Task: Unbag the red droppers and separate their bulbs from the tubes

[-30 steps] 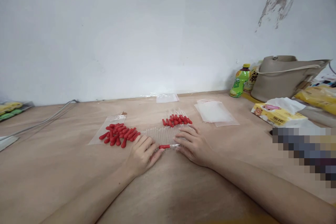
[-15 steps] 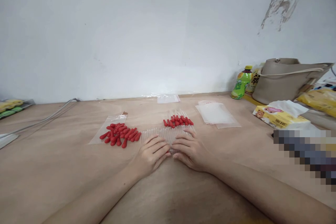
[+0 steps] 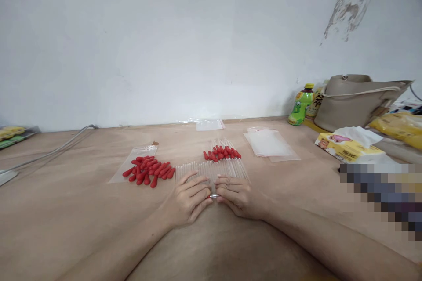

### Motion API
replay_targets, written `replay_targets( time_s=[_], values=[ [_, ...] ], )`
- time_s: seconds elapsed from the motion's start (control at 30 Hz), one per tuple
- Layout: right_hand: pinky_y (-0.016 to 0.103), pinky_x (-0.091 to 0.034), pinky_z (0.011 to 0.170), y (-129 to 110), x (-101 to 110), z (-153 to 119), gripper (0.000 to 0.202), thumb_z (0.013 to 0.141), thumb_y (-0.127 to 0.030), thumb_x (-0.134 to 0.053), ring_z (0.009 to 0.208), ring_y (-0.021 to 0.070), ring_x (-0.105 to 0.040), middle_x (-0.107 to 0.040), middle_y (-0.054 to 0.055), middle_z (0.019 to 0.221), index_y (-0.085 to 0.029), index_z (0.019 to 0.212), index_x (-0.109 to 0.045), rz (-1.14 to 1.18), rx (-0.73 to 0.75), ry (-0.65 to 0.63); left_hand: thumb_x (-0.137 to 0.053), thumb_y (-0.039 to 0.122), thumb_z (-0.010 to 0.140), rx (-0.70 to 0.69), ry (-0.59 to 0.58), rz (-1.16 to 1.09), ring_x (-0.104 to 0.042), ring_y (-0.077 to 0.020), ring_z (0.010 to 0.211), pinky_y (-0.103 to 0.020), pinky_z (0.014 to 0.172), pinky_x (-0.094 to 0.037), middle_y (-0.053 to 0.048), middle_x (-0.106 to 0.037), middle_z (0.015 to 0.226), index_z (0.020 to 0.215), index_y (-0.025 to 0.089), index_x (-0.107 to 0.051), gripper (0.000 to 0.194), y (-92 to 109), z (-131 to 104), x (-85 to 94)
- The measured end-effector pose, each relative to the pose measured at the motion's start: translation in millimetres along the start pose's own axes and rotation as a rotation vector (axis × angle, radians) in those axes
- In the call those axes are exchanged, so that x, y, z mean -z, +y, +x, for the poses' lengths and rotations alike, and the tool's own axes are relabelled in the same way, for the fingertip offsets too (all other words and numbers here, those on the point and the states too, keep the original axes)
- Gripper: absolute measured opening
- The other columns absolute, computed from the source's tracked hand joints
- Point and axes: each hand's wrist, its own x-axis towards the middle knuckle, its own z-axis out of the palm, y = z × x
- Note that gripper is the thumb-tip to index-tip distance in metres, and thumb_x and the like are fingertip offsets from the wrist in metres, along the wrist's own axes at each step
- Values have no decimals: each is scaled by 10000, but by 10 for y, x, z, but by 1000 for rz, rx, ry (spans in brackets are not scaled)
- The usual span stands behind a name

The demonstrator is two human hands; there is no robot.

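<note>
Between my hands, near the table's middle, a clear glass dropper tube [image 3: 214, 196] lies crosswise. My left hand [image 3: 190, 198] is closed at its left end, where a bit of red rubber bulb shows by the fingertips. My right hand [image 3: 240, 195] pinches the tube's other side, its fingers covering the rest. Just beyond my fingers lies a row of glass tubes [image 3: 198, 168], partly hidden by both hands. Behind this row rests a group of droppers with red bulbs [image 3: 224, 153]. Left of the row, loose red rubber bulbs [image 3: 153, 167] are heaped on a clear plastic bag [image 3: 119, 174].
Flat clear bags [image 3: 272, 144] lie at the right, and another bag [image 3: 209, 125] sits by the wall. Farther right stand a tissue pack [image 3: 349, 147], a green drink bottle [image 3: 300, 105] and a beige handbag [image 3: 346, 101]. A grey cable [image 3: 62, 147] crosses the left side.
Both hands have drawn slightly toward me, away from the tube row. The tube between them now shows plainly, with red at its left end. The view has shifted a little.
</note>
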Motion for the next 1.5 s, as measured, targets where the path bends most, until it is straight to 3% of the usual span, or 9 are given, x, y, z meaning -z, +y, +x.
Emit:
replay_targets(
  time_s=[0.63, 0.73, 0.83, 0.9, 1.0, 1.17, 1.3, 1.4, 1.5],
  values=[
    [359, -448, 954, 52, 93, -99, 171, 841, -122, -481, 1054, 181, -535, -658, 95, 940, -97, 974, -586, -151, 160, 111, -471, 159, 830, -12, 1, -18, -572, -185, 963, -371, 927, -366, -22, -671, 814, 873, 180, -578, 117, -43, -71, 51],
    [350, -473, 875, 125, 150, -148, 169, 834, -117, -488, 995, 186, -552, -657, 88, 900, -111, 960, -601, -161, 36, 182, -461, 139, 831, 76, 48, -12, -565, -187, 906, -362, 846, -398, -33, -659, 824, 877, 175, -567, 121, -92, -139, 80],
    [326, -451, 746, 200, 179, -163, 159, 830, -192, -522, 764, 161, -573, -630, 34, 698, -175, 943, -633, -257, -234, 227, -484, 166, 829, 153, 123, -2, -548, -163, 794, -306, 726, -432, -48, -622, 846, 914, 174, -565, 118, -143, -176, 95],
    [309, -411, 707, 237, 172, -141, 187, 843, -230, -501, 681, 146, -552, -610, 20, 656, -210, 969, -637, -312, -393, 204, -464, 184, 842, 243, 158, 8, -534, -148, 779, -268, 692, -442, -55, -575, 861, 964, 177, -568, 160, -196, -176, 111],
    [294, -395, 716, 269, 155, -75, 245, 860, -211, -427, 735, 158, -568, -638, 53, 783, -188, 1009, -620, -289, -526, 157, -416, 221, 858, 497, 197, 109, -520, -156, 828, -268, 717, -447, -66, -509, 897, 1039, 174, -568, 241, -361, -177, 216],
    [259, -420, 657, 293, 170, 27, 211, 839, -201, -436, 721, 161, -589, -656, 51, 810, -181, 941, -620, -181, -591, 195, -430, 307, 804, 869, 304, 204, -515, -170, 745, -279, 648, -452, -47, -508, 802, 1001, 154, -602, 303, -763, -284, 657],
    [257, -403, 634, 316, 140, 29, 178, 832, -215, -462, 674, 153, -586, -657, 39, 760, -185, 879, -631, -190, -589, 198, -520, 377, 739, 1215, 285, 7, -524, -123, 644, -226, 556, -431, -2, -543, 808, 1093, 191, -535, 400, -959, -405, 955],
    [262, -366, 627, 335, 81, 0, 189, 821, -204, -468, 644, 149, -565, -640, 33, 687, -188, 854, -653, -266, -550, 152, -576, 440, 684, 1308, 299, -69, -534, -132, 679, -227, 578, -435, 1, -569, 796, 1073, 189, -530, 466, -1057, -507, 1020],
    [272, -318, 639, 343, 20, -24, 204, 811, -181, -465, 653, 148, -549, -621, 28, 637, -194, 832, -667, -299, -519, 114, -600, 485, 635, 1284, 247, -88, -556, -156, 698, -253, 608, -449, -16, -604, 795, 985, 178, -546, 469, -1155, -621, 1006]
  ],
)
